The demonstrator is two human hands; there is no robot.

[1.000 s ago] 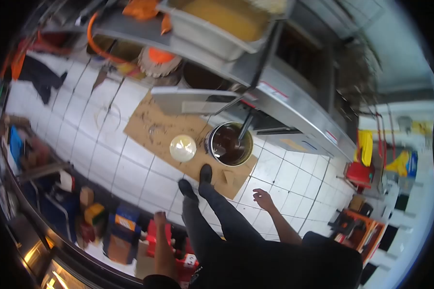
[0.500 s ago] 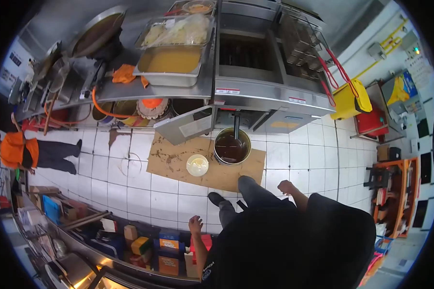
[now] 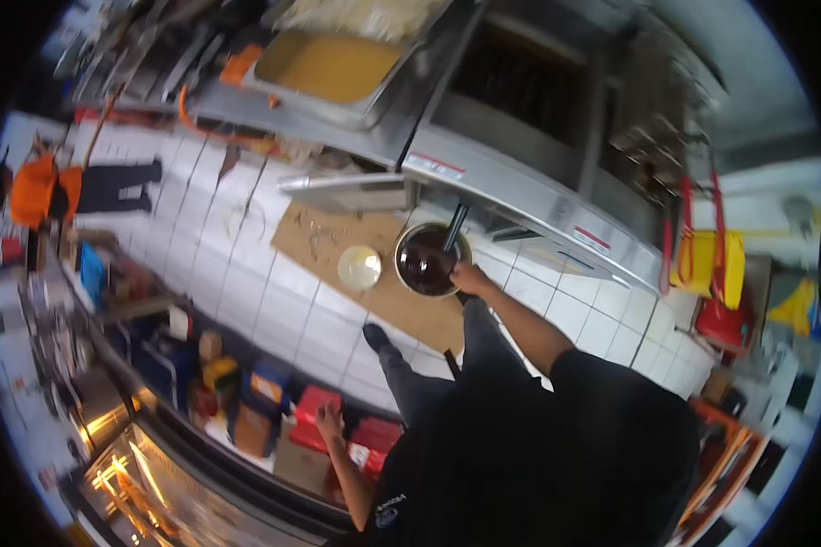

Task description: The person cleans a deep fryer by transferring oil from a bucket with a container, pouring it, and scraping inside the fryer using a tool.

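Observation:
Fingers curled, my right hand point(image 3: 468, 276) is over the right rim of a large round pot point(image 3: 429, 263) of dark liquid; whatever it may hold is too small to make out. A dark pipe point(image 3: 457, 226) slants down from the steel fryer into the pot. My left hand point(image 3: 329, 421) hangs low with fingers apart, in front of a red box point(image 3: 314, 412), holding nothing. Left of the pot, a pale round container point(image 3: 359, 268) sits on a flat cardboard sheet point(image 3: 388, 307).
The steel fryer point(image 3: 520, 187) has an open door point(image 3: 347, 193). A tray of yellow liquid point(image 3: 328, 68) stands on the counter. Another person in orange point(image 3: 35, 190) is at the far left. Boxes line the lower left, beside a lit glass case point(image 3: 141, 488).
My right hand has moved from beside my body to the pot's rim. My left hand stays low. The view has turned and tilted, and the person in orange remains at the left.

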